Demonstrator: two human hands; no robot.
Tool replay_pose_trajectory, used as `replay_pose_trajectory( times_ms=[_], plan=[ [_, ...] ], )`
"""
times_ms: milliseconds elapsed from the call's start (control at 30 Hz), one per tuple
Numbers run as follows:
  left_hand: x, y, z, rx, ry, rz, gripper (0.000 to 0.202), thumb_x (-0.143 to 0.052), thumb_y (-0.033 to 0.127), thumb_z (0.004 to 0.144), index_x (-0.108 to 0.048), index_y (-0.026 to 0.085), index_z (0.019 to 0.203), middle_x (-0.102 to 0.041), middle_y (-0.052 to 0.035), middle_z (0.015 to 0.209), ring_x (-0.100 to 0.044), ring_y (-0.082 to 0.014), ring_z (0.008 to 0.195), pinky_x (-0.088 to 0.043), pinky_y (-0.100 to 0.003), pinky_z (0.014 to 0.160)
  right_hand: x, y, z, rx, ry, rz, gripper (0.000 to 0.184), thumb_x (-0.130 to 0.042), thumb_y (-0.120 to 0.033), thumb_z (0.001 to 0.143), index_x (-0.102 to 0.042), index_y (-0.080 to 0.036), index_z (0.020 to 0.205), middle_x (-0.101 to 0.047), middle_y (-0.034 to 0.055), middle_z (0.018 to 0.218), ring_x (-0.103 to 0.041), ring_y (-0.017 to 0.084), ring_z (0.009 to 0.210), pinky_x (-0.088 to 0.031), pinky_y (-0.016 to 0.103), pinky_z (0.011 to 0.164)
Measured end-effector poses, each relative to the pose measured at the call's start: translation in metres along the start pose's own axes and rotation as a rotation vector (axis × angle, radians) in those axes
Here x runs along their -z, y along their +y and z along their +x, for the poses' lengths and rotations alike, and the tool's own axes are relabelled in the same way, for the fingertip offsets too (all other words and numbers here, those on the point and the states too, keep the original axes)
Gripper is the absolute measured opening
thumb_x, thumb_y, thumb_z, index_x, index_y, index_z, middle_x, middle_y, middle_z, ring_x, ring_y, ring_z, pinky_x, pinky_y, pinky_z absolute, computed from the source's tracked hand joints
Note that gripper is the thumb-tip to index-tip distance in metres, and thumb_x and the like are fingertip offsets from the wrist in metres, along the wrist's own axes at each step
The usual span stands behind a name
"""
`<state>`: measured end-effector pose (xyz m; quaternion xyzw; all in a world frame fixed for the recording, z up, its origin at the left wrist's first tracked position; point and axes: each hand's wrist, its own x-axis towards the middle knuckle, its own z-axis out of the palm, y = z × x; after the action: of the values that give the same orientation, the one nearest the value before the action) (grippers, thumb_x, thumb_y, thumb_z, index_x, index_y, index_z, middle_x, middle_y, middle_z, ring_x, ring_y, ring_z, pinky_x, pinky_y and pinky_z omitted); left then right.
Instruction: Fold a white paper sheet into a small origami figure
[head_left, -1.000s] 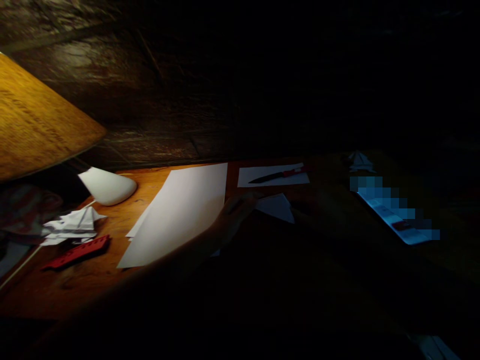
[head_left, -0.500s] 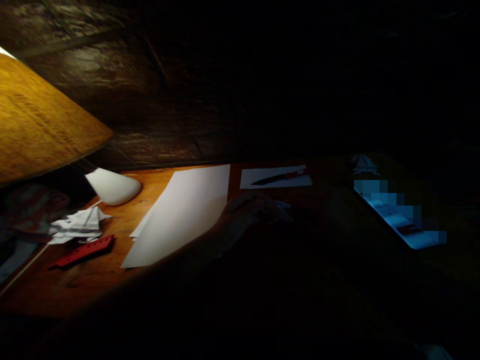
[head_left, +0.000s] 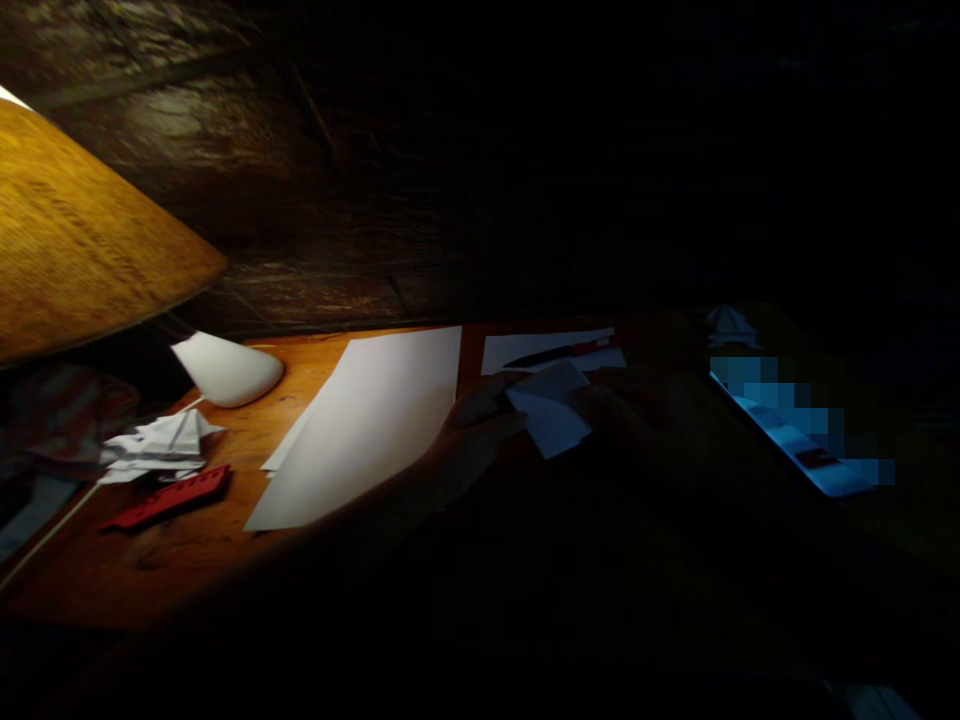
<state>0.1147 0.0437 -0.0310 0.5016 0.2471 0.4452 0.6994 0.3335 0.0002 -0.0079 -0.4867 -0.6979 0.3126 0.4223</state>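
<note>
Looking at what, on the long orange-brown wooden bench (head_left: 150,570)?

Mostly paper. Right in the middle, a small white folded paper piece (head_left: 547,408), just over the low edge of a flat white sheet (head_left: 540,345). On that sheet, a thin black-and-red knife (head_left: 547,355).

Which hand on the small piece?

Bare left grip (head_left: 480,425) at its left edge, clenched on it, by the look of the fingers. Bare right grip (head_left: 619,395) close by the other edge, deep in the dark. Clenched or loose? No way to tell from so little light.

Done so far?

Two folded white paper shapes. One pointy and creased (head_left: 161,445) on the bench, low on the left. One small and pale (head_left: 727,325), far off in the dark on the right.

And left to do?

One big flat white paper sheet (head_left: 367,425), with no folds showing. Under it, the thin edge of one more white sheet (head_left: 281,440).

Anything else around? Anything in the way?

Red flat notched strip (head_left: 165,497) near the pointy shape. Smooth white cone-shaped lamp head (head_left: 225,370) under a big yellow-brown lampshade (head_left: 75,230). Glowing blue strip (head_left: 795,430), too blurred to name. Worst trouble: thick shadow over both arms.
</note>
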Motion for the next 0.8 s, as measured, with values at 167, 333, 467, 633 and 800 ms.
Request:
replay_pose_trajectory(
  times_ms=[167,333,467,633,800],
  plan=[
    [0.004,-0.005,0.002,-0.018,0.047,0.109,0.042,-0.079,0.014,0.071,-0.070,0.015,0.112,-0.074,-0.0069,0.105,-0.068,-0.0195,0.098,-0.052,-0.030,0.088,-0.002,0.004,0.006,-0.184,-0.014,0.172,0.038,-0.056,-0.055,0.096,-0.066,-0.022,0.078,-0.061,-0.0005,0.070,-0.055,0.015,0.060,-0.039,0.028,0.053],
    [0.003,-0.001,0.002,-0.037,0.101,0.134,0.045,-0.080,0.010,0.064,-0.071,0.018,0.108,-0.075,-0.0037,0.104,-0.069,-0.0182,0.094,-0.055,-0.029,0.083,-0.004,0.013,0.009,-0.195,-0.021,0.197,0.036,-0.060,-0.052,0.093,-0.063,-0.022,0.076,-0.062,0.0007,0.076,-0.058,0.016,0.068,-0.043,0.029,0.059],
    [0.002,0.002,0.001,-0.061,0.103,0.137,0.040,-0.079,0.008,0.064,-0.070,0.018,0.102,-0.075,-0.0024,0.105,-0.069,-0.0160,0.094,-0.055,-0.025,0.081,-0.006,0.014,0.008,-0.353,-0.092,0.366,0.028,-0.063,-0.052,0.092,-0.070,-0.025,0.093,-0.069,0.0014,0.080,-0.065,0.018,0.068,-0.049,0.030,0.058],
    [0.005,0.002,0.002,-0.105,0.136,0.251,0.025,-0.080,0.016,0.071,-0.069,0.018,0.094,-0.075,-0.0004,0.089,-0.069,-0.0133,0.081,-0.055,-0.024,0.073,-0.008,0.014,0.004,-0.250,-0.147,0.344,0.007,-0.073,-0.033,0.086,-0.074,-0.027,0.090,-0.073,0.0006,0.084,-0.070,0.019,0.072,-0.054,0.032,0.063],
    [0.012,0.009,0.002,-0.425,-0.071,0.730,0.017,-0.065,0.005,0.078,-0.071,0.019,0.084,-0.076,-0.0025,0.090,-0.072,-0.0180,0.092,-0.058,-0.035,0.089,-0.001,0.036,0.013,0.133,-0.063,0.087,0.006,-0.073,-0.025,0.083,-0.075,-0.028,0.088,-0.075,0.0023,0.103,-0.070,0.023,0.097,-0.056,0.038,0.085]
  ],
)
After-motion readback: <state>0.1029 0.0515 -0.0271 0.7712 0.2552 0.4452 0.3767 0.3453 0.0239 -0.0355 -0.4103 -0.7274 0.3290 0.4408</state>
